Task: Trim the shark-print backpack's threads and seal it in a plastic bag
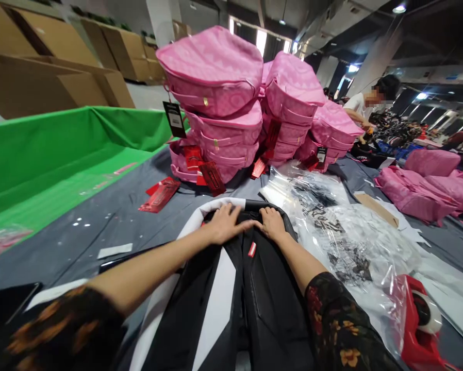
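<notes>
A black and white backpack (pixel 219 304) lies in front of me, its top end pointing away and a small red tag (pixel 252 249) on it. My left hand (pixel 224 225) grips the left part of its top edge, fingers curled over the rim and slightly blurred. Close beside it, my right hand (pixel 272 222) has its fingers bent over the same edge further right. The two thumbs nearly meet on the black fabric. What lies under the fingertips is hidden.
Stacked pink backpacks (pixel 219 77) with red tags stand behind. To the right are clear plastic bags (pixel 347 242) and a red tape dispenser (pixel 420 319). A green-lined bin (pixel 53 139) is at left, cartons (pixel 53 82) beyond. A person (pixel 357 105) works at the far right.
</notes>
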`<action>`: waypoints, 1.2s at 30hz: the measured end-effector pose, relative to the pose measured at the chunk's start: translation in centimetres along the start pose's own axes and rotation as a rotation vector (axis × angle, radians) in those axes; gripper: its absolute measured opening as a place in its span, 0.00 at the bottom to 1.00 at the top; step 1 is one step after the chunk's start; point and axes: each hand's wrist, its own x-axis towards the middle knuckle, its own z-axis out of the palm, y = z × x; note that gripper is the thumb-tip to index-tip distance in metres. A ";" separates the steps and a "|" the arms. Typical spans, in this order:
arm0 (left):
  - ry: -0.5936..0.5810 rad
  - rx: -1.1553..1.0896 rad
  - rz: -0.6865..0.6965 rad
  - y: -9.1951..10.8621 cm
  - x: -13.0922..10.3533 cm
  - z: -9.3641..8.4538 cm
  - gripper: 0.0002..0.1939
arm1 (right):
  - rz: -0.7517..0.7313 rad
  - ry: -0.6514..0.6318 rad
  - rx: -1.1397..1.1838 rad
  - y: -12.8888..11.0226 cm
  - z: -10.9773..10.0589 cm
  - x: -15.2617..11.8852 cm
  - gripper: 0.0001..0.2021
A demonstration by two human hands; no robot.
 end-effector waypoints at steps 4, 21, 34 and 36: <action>-0.140 0.164 -0.008 3.6 -4.0 2.4 0.46 | 0.056 0.010 -0.005 -0.6 0.6 0.0 0.23; 0.249 0.255 0.093 2.0 -3.4 5.2 0.32 | 0.033 -0.369 -0.044 7.0 -2.9 8.8 0.12; 0.264 0.197 0.005 2.1 -1.1 4.8 0.29 | -0.348 0.059 -0.055 -4.7 -1.8 -11.8 0.28; 0.230 0.179 0.011 2.2 -1.0 4.1 0.28 | -0.267 0.039 -0.098 -5.4 -0.7 -12.4 0.27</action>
